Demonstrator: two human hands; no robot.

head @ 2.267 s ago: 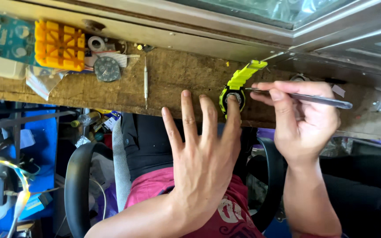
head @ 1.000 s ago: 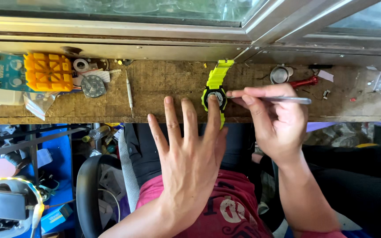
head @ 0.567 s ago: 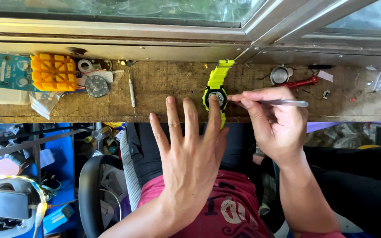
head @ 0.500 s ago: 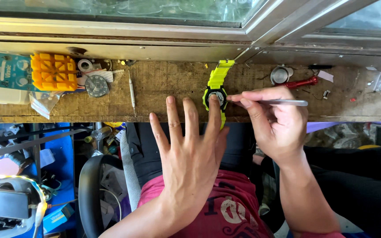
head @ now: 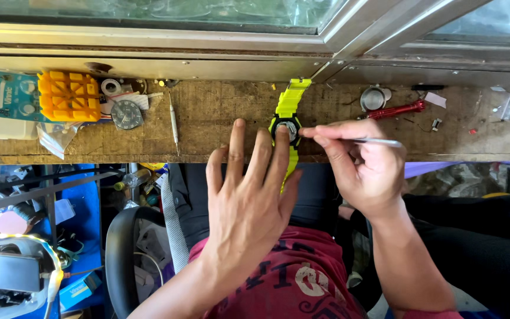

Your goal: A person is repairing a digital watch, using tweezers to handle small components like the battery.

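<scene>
A wristwatch with a neon-yellow strap (head: 289,101) lies across a narrow worn wooden bench (head: 219,118), its dark round case near the front edge. My left hand (head: 249,201) is spread flat, fingers apart, with its fingertip pressing on the watch case. My right hand (head: 358,165) pinches a thin silver tool (head: 379,142) like a pen, its tip at the watch case.
On the bench's left lie an orange plastic block (head: 68,95), a teal card of button cells (head: 8,97), a loose watch dial (head: 126,113) and a thin screwdriver (head: 173,121). A small metal cup (head: 373,98) and red-handled tool (head: 398,109) sit right. A metal window frame runs behind.
The view has settled after shifting about two seconds ago. Both hands stay at the watch; the tool tip has crept slightly closer to the case.
</scene>
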